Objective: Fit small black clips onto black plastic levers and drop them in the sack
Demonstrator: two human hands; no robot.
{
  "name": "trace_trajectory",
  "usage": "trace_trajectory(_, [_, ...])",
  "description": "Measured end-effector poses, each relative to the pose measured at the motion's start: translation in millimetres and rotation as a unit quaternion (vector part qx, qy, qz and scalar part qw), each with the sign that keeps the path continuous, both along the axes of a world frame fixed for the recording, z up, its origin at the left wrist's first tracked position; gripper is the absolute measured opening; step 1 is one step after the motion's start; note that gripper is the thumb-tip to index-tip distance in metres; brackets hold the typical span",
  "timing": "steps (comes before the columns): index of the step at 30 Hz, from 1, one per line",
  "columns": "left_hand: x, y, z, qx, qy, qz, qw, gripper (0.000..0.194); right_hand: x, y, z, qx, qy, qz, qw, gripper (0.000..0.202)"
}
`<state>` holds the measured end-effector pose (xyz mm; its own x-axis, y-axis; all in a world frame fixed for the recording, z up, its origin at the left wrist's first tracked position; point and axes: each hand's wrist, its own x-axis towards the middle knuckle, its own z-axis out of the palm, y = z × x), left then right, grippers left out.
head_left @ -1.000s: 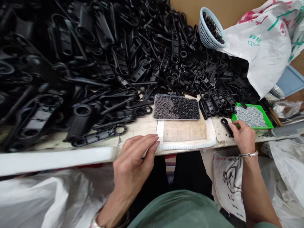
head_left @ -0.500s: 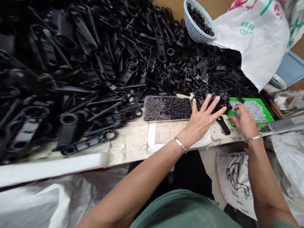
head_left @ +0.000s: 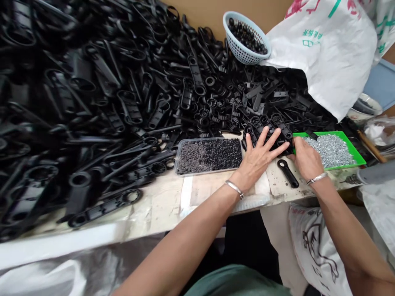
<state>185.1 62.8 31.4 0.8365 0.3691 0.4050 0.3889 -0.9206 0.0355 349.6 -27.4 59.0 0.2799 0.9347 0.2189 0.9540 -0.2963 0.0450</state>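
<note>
Both hands [head_left: 261,158] on black parts [head_left: 271,125] (spread)

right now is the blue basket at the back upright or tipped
Tipped: the blue basket leans on the black plastic parts, its mouth facing the camera, dark beads inside.

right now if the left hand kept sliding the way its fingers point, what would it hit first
The left hand points up and right, fingers spread on the row of black parts. Going on, it would likely push into those first, then the black pile under the white bag.
</note>
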Motion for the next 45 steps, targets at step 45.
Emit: trace_trajectory(45, [12,28,1.7,0.06,0.121,-0.16,0.978,0.054,-55,-73,-30.6,0.143,-0.097,-0.022,0.985,0.015])
